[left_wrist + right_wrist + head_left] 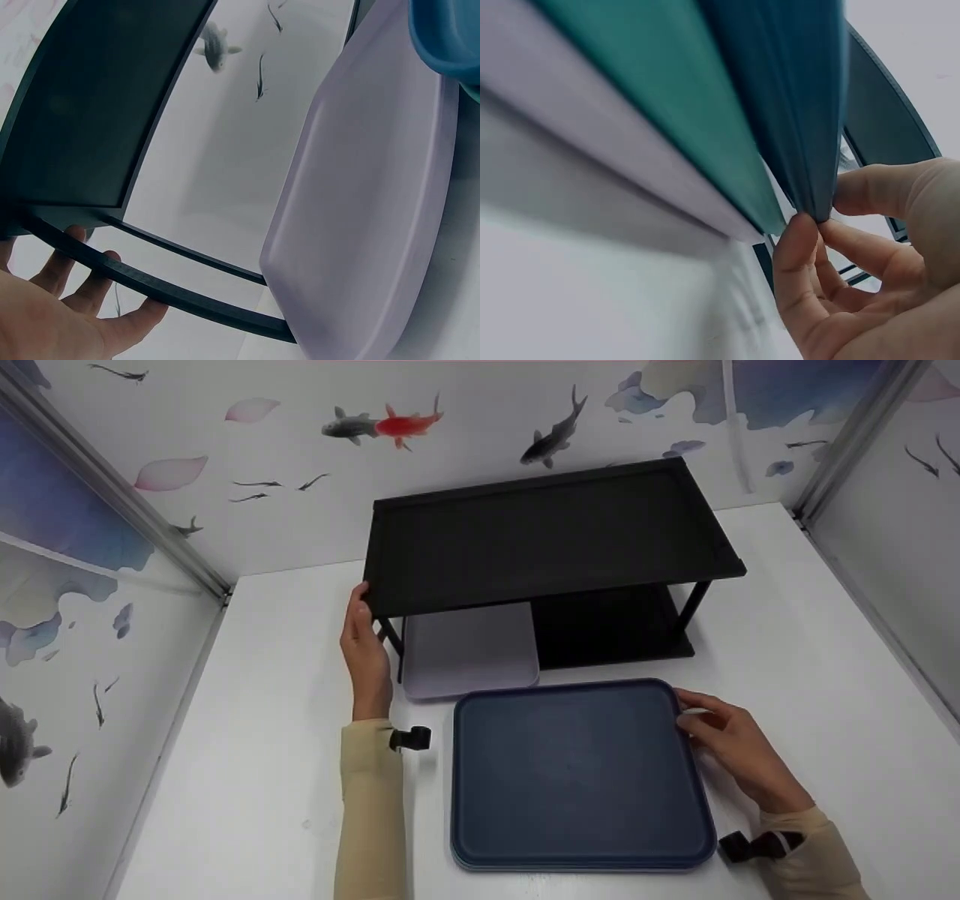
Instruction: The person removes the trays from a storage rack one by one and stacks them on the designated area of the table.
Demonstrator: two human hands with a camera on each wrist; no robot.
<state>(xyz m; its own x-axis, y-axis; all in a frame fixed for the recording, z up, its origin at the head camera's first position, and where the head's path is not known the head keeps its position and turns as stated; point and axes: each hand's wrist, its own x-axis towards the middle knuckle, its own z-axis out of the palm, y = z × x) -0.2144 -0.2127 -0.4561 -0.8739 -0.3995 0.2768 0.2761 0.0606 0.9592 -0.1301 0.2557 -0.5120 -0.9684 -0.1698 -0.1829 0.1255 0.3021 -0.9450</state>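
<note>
A two-tier black rack (pixel 555 536) stands toward the back. My left hand (pixel 365 649) touches its left front corner; in the left wrist view its extended fingers (pixel 94 289) rest against the outside of a black post (pixel 187 296). On the lower tier lies a lilac tray (pixel 469 649), its front end sticking out past the rack. In front, a dark blue tray (pixel 577 772) tops a stack; a green tray (pixel 667 90) and another lilac tray (pixel 607 112) show beneath. My right hand (pixel 739 742) pinches the blue tray's far right rim between thumb and fingers.
The rack's lower tier (pixel 611 630) shows bare black to the right of the lilac tray. White panels (pixel 285 510) printed with fish and petals enclose the white table (pixel 255 750) at the back and both sides. Small black cameras (pixel 411 738) sit on both wrists.
</note>
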